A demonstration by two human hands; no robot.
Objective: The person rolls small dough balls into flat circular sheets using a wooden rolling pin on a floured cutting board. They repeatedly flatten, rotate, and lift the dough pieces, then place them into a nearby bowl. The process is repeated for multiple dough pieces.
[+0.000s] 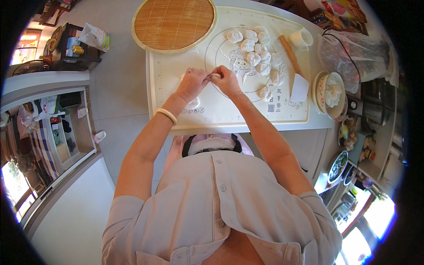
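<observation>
A small piece of pale dough (216,76) is pinched in the fingers of my right hand (228,81). My left hand (194,81), below a cream bangle on the forearm, meets it there, its fingertips gripping the dough's near end. Both hands are above a cream silicone kneading mat (228,114) printed with circles and a cartoon face. More white dough (192,103) lies partly hidden under my left wrist. To the right of my hands, several floured dough pieces (253,59) sit in a cluster on the mat.
A round bamboo tray (174,25) overlaps the mat's far left corner. Toward the right are a wooden rolling pin (291,54), a white dough scraper (299,87) and a pale cup (301,38). Beyond the mat's right edge, a bowl (320,91) holds white lumps, near a clear plastic bag (354,56).
</observation>
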